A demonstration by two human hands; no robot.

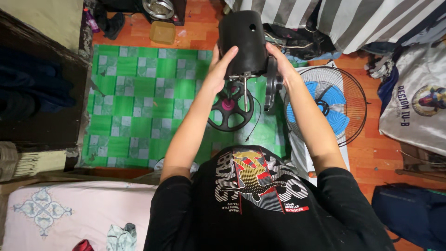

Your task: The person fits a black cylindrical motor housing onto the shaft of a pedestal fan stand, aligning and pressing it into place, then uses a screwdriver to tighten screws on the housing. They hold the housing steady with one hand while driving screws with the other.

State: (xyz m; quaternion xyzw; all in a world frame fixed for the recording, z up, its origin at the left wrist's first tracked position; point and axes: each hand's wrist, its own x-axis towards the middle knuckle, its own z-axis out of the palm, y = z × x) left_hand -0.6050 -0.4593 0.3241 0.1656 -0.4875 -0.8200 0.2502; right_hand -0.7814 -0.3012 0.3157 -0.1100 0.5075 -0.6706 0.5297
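Green checkered floor mat (134,93) spreads below; at twelve o'clock both hands clasp a black fan motor housing (242,42), left hand (218,69) and right hand (282,67) on opposite sides, fan guard (330,104) at three o'clock.

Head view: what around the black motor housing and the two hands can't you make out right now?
- Black motor housing: its far side faces away from the head camera.
- Left hand: the palm is pressed to the housing, contact hidden.
- Right hand: the fingers wrap behind the housing, tips hidden.
- Metal shaft: its root is hidden under the housing.
- Fan guard with blue blades: the near edge is covered by the right forearm.
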